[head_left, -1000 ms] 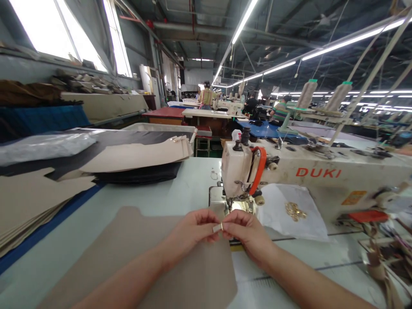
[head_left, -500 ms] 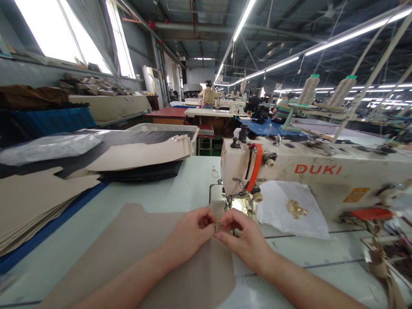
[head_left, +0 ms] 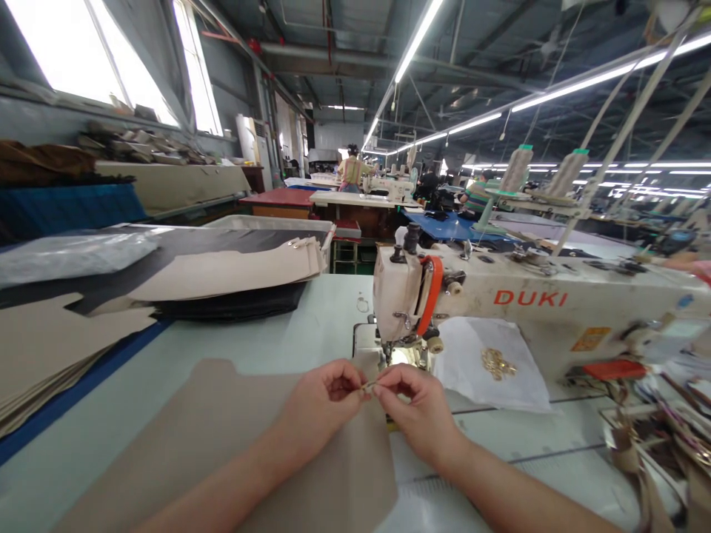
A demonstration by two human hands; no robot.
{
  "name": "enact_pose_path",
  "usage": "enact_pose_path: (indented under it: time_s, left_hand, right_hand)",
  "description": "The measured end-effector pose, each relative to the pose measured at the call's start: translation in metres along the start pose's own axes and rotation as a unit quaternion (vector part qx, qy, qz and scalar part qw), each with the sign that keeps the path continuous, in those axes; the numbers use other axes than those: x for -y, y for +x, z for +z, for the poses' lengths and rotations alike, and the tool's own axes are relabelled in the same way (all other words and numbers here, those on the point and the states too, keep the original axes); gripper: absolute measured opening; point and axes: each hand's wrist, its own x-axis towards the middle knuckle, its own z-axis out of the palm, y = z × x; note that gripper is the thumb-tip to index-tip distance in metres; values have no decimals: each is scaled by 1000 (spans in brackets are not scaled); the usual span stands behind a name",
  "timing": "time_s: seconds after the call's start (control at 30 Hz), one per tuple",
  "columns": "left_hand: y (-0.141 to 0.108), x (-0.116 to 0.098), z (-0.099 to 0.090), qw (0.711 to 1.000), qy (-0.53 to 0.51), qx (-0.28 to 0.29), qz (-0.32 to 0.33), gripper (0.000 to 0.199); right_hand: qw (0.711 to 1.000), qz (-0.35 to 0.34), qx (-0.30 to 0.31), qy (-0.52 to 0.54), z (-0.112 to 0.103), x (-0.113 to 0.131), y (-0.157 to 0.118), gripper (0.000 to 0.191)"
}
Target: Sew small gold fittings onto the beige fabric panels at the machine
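My left hand (head_left: 329, 392) and my right hand (head_left: 414, 403) meet fingertip to fingertip in front of the sewing machine (head_left: 400, 296). Between them they pinch a small gold-coloured metal piece (head_left: 369, 386); it is too small for me to make out its exact kind. Both hands are closed, thumb against forefinger. Under my left forearm a large taupe fabric panel (head_left: 244, 414) lies flat on the pale table. Right of the needle, a pile of gold metal pieces (head_left: 498, 363) rests on a white sheet (head_left: 461, 355).
At the left are stacked beige panels (head_left: 49, 348), a dark pile topped by beige pieces (head_left: 233, 270), and a clear plastic bag (head_left: 78, 255). Thread cones (head_left: 516, 169) stand behind the machine. Straps (head_left: 644, 466) hang at the right edge. Farther back, a person (head_left: 351, 170) is among other tables.
The gold piece has turned from upright to nearly level between my fingertips. My view has shifted slightly to the right; both hands stay pinched together.
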Motion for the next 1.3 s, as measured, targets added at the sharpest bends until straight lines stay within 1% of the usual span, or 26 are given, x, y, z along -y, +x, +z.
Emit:
enact_pose_path:
  time_s: [0.1,0.27,0.4,0.5,0.57,0.67,0.73,0.8,0.9,1.13,1.2,1.27,1.3]
  left_hand:
    - [1,-1,0,1000,-12,0,-13,18]
    - [3,-8,1,999,-35,-1,-39,22]
    - [1,-10,3,999,-22,-27,-19,21]
    - [-2,-11,4,999,0,-45,3,20]
    - [-4,-11,4,998,16,-52,13,20]
    - [-6,-11,4,997,36,-56,27,18]
    - [-6,-10,4,997,44,-56,36,17]
    - [-6,-10,4,996,46,-55,44,17]
    - [-6,-10,4,996,49,-55,44,18]
    - [-6,-14,6,996,66,-48,30,16]
    - [-6,-14,4,996,85,-29,24,12]
    - [-5,-13,3,991,128,-14,31,10]
    - [-6,-11,2,986,160,-14,43,14]
  right_hand:
    - [1000,-1,-9,-14,2,0,1,9]
    - [1000,-1,-9,-21,3,-2,1,10]
    - [1000,-1,-5,-12,3,-1,0,10]
    - [999,31,-4,21,4,-1,0,9]
    - [996,60,-2,70,4,-2,-1,8]
    - [988,85,2,130,3,-3,-1,17]
    - [990,88,1,112,2,-3,-2,15]
    - [994,88,-4,70,0,-2,-2,12]
    - [995,89,-3,35,-1,-1,-2,12]
    - [995,97,27,-8,-3,0,-1,10]
    - [995,93,34,-31,-5,0,-1,10]
    - [994,89,36,-46,-7,-1,0,9]
    - [994,91,34,-48,-8,-2,0,8]
